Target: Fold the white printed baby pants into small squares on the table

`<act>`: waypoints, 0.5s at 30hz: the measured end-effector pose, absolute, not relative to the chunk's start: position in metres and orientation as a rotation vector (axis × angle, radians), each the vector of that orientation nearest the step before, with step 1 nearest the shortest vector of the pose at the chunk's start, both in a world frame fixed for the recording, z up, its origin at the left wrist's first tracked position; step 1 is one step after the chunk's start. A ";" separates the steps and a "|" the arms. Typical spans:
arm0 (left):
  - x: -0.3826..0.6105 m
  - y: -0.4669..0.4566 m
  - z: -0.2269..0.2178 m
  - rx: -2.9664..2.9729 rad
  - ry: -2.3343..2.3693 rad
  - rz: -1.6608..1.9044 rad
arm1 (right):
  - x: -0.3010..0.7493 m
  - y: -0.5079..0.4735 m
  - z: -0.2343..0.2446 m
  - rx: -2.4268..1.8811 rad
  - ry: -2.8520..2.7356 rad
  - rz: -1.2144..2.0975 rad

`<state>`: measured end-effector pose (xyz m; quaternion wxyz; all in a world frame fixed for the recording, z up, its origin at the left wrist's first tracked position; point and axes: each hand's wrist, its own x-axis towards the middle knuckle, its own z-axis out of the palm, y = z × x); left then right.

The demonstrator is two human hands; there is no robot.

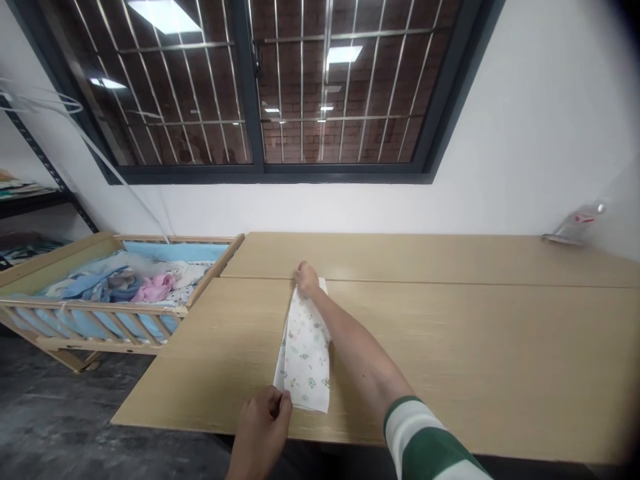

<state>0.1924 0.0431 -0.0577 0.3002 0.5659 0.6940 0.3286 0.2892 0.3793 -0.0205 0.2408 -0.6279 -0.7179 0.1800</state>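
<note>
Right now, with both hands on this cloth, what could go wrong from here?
The cloth is held at both ends. If the left hand lets go, the near end might slide off, because it lies close to the front edge of the table. The far end, under the right hand, lies by the seam between the table boards and could perhaps catch there.

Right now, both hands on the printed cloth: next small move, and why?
Probably lift the far end of the printed cloth with the right hand and bring it toward the near end, held by the left hand. The cloth lies flat in a long, narrow strip on the wooden table, with a hand at each end, so a fold across its middle seems the likely step.
</note>
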 end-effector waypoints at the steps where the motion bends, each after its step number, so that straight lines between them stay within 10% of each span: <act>1: 0.193 0.042 -0.057 1.525 1.888 0.852 | 0.288 0.379 -0.021 -1.731 -1.973 0.487; 15: 0.183 0.034 -0.052 1.684 2.283 0.302 | 0.282 0.363 -0.017 -1.763 -1.989 0.465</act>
